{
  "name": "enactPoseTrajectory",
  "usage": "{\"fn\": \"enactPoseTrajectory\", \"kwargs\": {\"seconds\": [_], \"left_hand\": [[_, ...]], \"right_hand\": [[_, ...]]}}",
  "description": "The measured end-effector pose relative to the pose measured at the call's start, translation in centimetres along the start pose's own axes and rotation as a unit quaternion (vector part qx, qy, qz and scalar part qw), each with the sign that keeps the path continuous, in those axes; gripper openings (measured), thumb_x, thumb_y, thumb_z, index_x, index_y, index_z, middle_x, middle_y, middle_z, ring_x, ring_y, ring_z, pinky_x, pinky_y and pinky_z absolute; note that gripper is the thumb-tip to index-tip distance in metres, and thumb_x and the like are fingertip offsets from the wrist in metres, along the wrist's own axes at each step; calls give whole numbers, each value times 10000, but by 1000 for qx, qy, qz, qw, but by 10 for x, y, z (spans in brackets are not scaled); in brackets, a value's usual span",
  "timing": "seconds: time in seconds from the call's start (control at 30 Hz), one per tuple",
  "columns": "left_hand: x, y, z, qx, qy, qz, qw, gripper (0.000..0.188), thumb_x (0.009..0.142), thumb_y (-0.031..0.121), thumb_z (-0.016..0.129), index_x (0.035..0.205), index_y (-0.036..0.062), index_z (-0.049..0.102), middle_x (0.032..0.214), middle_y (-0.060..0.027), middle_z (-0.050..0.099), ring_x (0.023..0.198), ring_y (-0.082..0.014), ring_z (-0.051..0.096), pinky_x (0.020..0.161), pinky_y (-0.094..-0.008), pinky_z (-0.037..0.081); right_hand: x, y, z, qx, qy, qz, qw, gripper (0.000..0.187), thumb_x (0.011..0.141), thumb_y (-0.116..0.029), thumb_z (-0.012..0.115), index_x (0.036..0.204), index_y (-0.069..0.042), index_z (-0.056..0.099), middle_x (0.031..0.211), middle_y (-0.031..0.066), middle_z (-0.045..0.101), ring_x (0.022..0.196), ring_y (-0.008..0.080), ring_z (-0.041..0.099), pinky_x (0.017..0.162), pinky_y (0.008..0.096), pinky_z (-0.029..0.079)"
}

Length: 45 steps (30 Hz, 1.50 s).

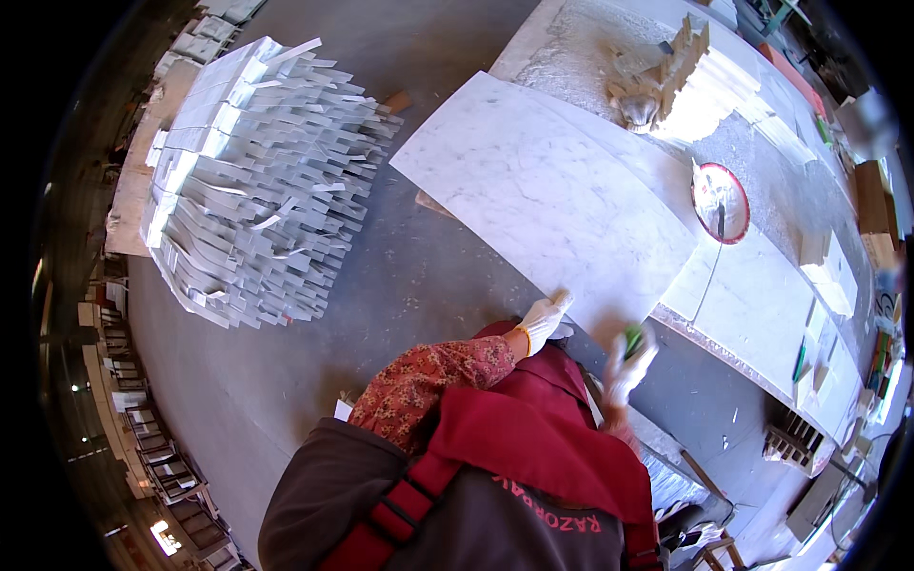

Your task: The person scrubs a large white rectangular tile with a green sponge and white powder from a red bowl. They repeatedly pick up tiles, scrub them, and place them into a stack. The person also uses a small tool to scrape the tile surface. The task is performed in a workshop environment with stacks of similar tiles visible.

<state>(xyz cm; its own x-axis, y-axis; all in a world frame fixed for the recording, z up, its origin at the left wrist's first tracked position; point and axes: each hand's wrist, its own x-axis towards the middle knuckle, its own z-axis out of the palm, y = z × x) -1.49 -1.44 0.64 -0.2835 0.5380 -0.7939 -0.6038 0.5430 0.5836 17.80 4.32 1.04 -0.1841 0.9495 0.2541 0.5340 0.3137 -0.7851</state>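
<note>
A thin white marble slab [552, 190] with faint grey veining lies across the worktable, its left part reaching out past the table. My left hand [545, 322], in a white knit glove, is closed on the slab's near edge. Just off the slab's near corner, my right hand [628, 369], gloved too and slightly blurred, grips a small green rounded block [633, 339]. The block's underside is hidden, and I cannot tell whether it touches the slab.
Many thin pale strips are stacked in a large pile [271, 181] on the left. On the worktable [619, 48] stand a red-rimmed round dish [722, 203] with a tool in it, and pale stone pieces [705, 95]. A slatted crate [792, 440] sits at lower right.
</note>
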Motion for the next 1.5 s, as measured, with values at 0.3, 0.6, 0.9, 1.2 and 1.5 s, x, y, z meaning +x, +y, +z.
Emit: {"fn": "enactPoseTrajectory", "kwargs": {"seconds": [0.3, 0.6, 0.9, 1.2, 1.5], "left_hand": [[-2, 2, 2, -5, 12, 6, 1000, 573, 922, 558, 615, 1047, -2, 608, 833, -70, 622, 600, -195, 676, 512, -286, 551], [-44, 61, 4, 627, 54, 171, 758, 463, 925, 479, 574, 886, 40, 719, 709, -136, 702, 641, -328, 659, 646, -418, 517], [63, 85, -3, 676, 387, 447, 440, 703, 946, 538, 501, 1471, 80, 410, 1522, -199, 393, 1418, -428, 317, 1152, -587, 216], [-54, 51, 168, 777, -389, 317, 379, 589, 898, 396, 625, 1427, 175, 488, 1488, -116, 460, 1424, -306, 360, 1136, -508, 303], [116, 150, 41, 690, 40, 599, 405, 537, 985, 481, 444, 1421, 174, 509, 1520, -120, 412, 1406, -359, 349, 1167, -555, 200]], "right_hand": [[-32, 16, -6, -4, -30, -33, 999, 470, 885, -213, 684, 1293, -34, 530, 1154, 178, 566, 1041, 334, 574, 918, 459, 469], [78, 36, -24, 23, 42, 85, 995, 590, 913, -280, 668, 1431, -103, 446, 1208, 170, 579, 1023, 278, 582, 897, 404, 475], [1, 87, -92, 139, 18, 373, 917, 587, 1004, -332, 563, 1497, -90, 354, 1366, 92, 502, 1182, 181, 477, 1013, 319, 387], [-15, 90, -74, 282, 74, 396, 871, 588, 992, -241, 597, 1504, -106, 343, 1281, 71, 527, 1117, 176, 493, 972, 328, 425], [-55, 21, -8, 307, -26, 262, 915, 613, 1004, -239, 559, 1532, -59, 305, 1313, 40, 531, 965, 97, 526, 846, 229, 448]]}}
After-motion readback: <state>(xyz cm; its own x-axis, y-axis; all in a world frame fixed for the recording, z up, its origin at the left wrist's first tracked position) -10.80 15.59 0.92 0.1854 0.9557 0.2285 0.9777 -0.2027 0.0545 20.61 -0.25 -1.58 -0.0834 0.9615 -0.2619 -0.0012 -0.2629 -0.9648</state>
